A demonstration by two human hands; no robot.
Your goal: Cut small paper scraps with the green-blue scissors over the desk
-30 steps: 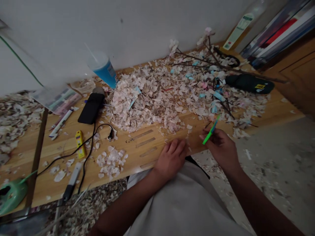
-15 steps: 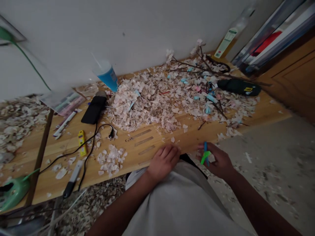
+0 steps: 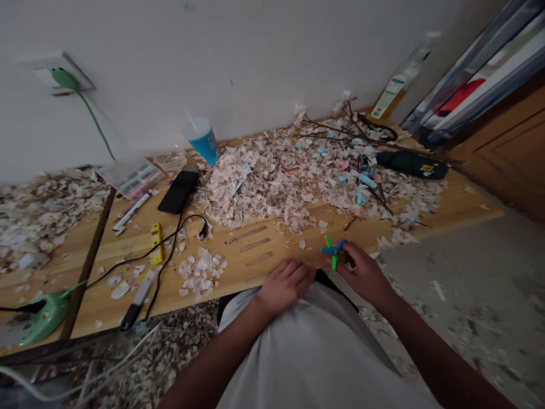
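My left hand (image 3: pixel 286 285) lies palm down at the table's front edge, against my grey shirt, its fingers stretched out and holding nothing. To its right, my right hand (image 3: pixel 367 274) pinches a small blue-and-green plastic piece (image 3: pixel 332 251) between thumb and fingers. The piece has crossing arms, blue lying sideways and green upright; its exact kind I cannot make out. It is held just over the front edge of the wooden table (image 3: pixel 293 250). Beyond both hands spreads a heap of pale dry petals (image 3: pixel 255 182).
A blue cup with a straw (image 3: pixel 202 142) stands by the wall. Left of the heap are a black phone (image 3: pixel 179 192), a yellow tool (image 3: pixel 156 243), a utility knife (image 3: pixel 139 300) and cables. At the right lie branches (image 3: pixel 340 132), a dark pouch (image 3: pixel 412 165) and a bottle (image 3: pixel 394 91).
My right hand has moved slightly left and up, and the blue-and-green piece has turned from blue upright to blue sideways. My left hand stays in place. The camera view has shifted left.
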